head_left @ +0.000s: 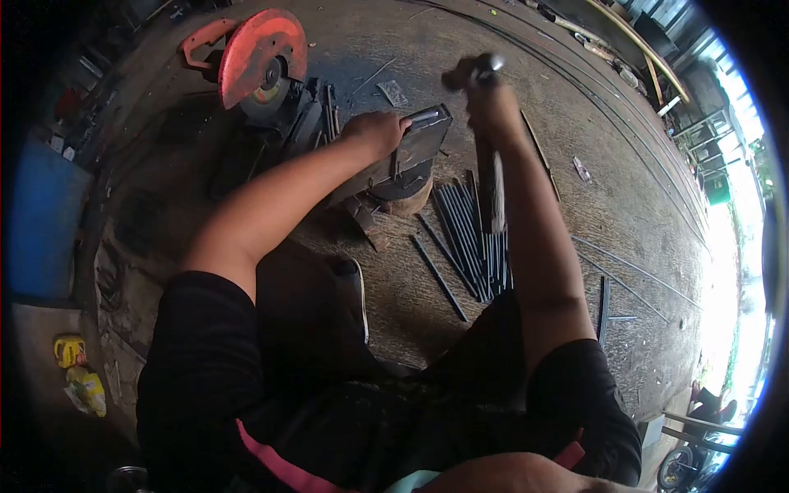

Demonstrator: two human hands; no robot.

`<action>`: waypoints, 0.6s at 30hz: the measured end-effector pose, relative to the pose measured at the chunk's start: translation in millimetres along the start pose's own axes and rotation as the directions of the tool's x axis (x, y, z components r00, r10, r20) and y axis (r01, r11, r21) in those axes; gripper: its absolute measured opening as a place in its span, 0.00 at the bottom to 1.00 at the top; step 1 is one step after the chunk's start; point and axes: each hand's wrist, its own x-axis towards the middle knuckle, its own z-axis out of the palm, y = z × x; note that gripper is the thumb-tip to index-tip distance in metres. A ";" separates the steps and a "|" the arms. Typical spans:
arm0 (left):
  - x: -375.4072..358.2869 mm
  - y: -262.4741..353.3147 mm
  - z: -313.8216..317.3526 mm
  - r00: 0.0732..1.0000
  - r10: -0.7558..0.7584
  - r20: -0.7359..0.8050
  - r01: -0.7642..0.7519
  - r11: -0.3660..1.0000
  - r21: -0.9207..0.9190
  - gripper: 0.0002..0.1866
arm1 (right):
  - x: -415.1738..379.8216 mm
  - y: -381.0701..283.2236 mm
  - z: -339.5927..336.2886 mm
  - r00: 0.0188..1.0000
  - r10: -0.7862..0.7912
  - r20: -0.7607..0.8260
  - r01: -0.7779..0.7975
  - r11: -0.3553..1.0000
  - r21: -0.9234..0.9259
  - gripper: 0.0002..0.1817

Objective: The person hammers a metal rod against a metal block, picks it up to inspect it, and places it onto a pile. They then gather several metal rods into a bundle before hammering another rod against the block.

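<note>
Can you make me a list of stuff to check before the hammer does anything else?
1. Right hand gripping the hammer: ok, and it's raised off the metal block.
2. Left hand on the metal piece on top of the block: ok.
3. Left fingers well away from the metal piece: not ok, they touch its end.
4. Gloves on: not ok, both hands are bare.
5. Safety glasses on: cannot tell, the eyes aren't shown.
6. Saw switched off: cannot tell.
</note>
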 end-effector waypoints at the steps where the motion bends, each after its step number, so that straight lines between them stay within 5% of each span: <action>1: 0.5 -4.2 7.9 1.000 0.001 0.007 -0.001 1.000 -0.002 0.28 | 0.9 -20.9 -20.6 1.000 -0.024 0.001 0.024 1.000 0.012 0.24; 3: 1.5 -12.8 16.2 0.964 0.171 -0.203 -0.173 0.985 0.010 0.25 | -11.4 -58.5 -51.2 0.965 -0.154 -0.212 0.188 0.970 0.155 0.23; 4: 1.0 -12.9 16.4 0.965 0.167 -0.200 -0.169 0.986 0.008 0.25 | -18.9 -68.9 -58.2 0.951 -0.146 -0.271 0.239 0.906 0.349 0.18; 7: -0.9 -12.5 17.2 0.974 0.130 -0.184 -0.133 0.991 -0.002 0.23 | -19.7 -70.2 -62.1 0.932 -0.167 -0.322 0.329 0.765 0.554 0.16; 9: -0.8 -12.1 18.6 0.973 0.143 -0.179 -0.147 0.989 -0.012 0.22 | -19.8 -45.6 -38.1 0.967 -0.118 -0.224 0.190 0.925 0.330 0.22; 10: 0.8 -12.3 22.4 0.973 0.144 -0.179 -0.149 0.989 -0.014 0.22 | 6.7 8.1 -4.2 0.952 -0.197 -0.234 0.199 0.980 -0.016 0.21; 11: 4.8 -12.5 28.3 0.974 0.150 -0.169 -0.150 0.989 0.011 0.22 | -5.2 12.5 13.3 0.996 -0.092 -0.020 0.086 0.973 -0.216 0.22; 13: 11.8 -10.9 19.7 0.969 0.158 -0.188 -0.150 0.987 0.056 0.22 | -22.5 7.7 19.2 0.989 -0.118 0.085 0.126 0.988 -0.091 0.24; 15: 6.9 -1.7 23.9 0.989 0.093 -0.112 -0.090 0.996 0.028 0.22 | -23.9 -3.0 5.8 0.953 0.210 0.220 -0.182 0.973 -0.139 0.26; 16: 3.6 2.5 17.6 0.989 0.079 -0.121 -0.076 0.997 0.026 0.22 | -29.1 -9.4 -0.8 0.997 -0.015 0.080 0.023 0.995 -0.096 0.21; 18: 2.7 -1.9 15.4 0.982 0.108 -0.154 -0.108 0.994 0.006 0.22 | -21.0 -34.4 -25.0 0.993 -0.080 -0.090 0.085 0.994 0.063 0.19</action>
